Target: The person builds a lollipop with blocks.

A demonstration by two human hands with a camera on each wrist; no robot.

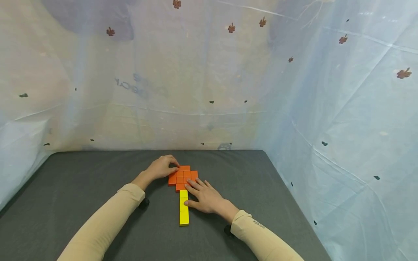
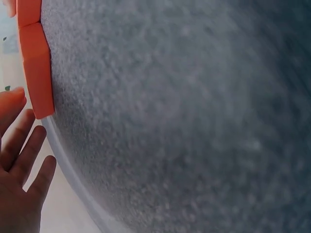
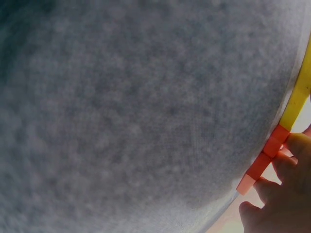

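Several flat orange blocks point(image 1: 180, 179) lie side by side in a stepped cluster on the dark grey table. Below them a short yellow block point(image 1: 183, 193) and a long yellow block point(image 1: 184, 216) form a straight column. My left hand point(image 1: 160, 167) is at the cluster's upper left, thumb and forefinger by the end of the top orange block point(image 1: 184, 168). The left wrist view shows its fingers loosely extended near an orange block point(image 2: 38, 80). My right hand point(image 1: 208, 198) spreads its fingers, tips at the orange blocks' lower right, thumb at the long yellow block.
The grey table point(image 1: 98, 203) has rounded far corners. Pale plastic sheeting point(image 1: 196, 79) with leaf prints hangs behind it and along the right side. A small black object point(image 1: 144, 203) sits under the left wrist, and another point(image 1: 229, 231) under the right.
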